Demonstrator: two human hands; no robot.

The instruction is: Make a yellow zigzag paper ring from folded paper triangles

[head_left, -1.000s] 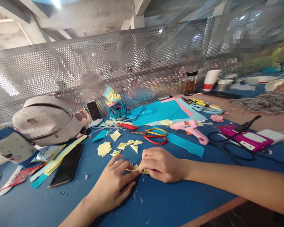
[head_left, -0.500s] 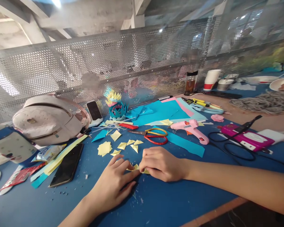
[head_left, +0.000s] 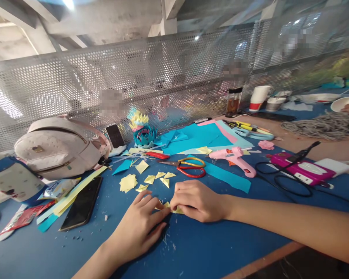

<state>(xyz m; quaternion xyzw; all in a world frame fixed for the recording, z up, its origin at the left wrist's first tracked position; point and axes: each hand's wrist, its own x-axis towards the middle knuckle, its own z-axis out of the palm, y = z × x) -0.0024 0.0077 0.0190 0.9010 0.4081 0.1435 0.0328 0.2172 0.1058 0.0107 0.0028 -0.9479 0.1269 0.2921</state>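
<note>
A small piece of folded yellow paper (head_left: 178, 210) lies on the blue tabletop, mostly hidden under my fingers. My left hand (head_left: 142, 221) holds its left side down with bent fingers, the thumb a little apart. From the right, my right hand (head_left: 196, 201) has its fingers curled closed on the same piece, and the fingertips of both hands meet there. Just beyond are several folded yellow triangles (head_left: 166, 181) and a stack of yellow paper squares (head_left: 128, 182). Scissors (head_left: 189, 167) with red and yellow handles lie behind my right hand.
A pink glue gun (head_left: 235, 158), a blue paper strip (head_left: 227, 177) and a magenta power strip (head_left: 302, 168) lie to the right. Leftward are a black phone (head_left: 82, 203) and a pale backpack (head_left: 58, 147). A layered paper model (head_left: 144, 133) stands near the perforated metal screen (head_left: 84, 85).
Almost nothing differs. Both hands stay on the yellow paper in nearly the same pose, and the whole view has shifted very slightly.
</note>
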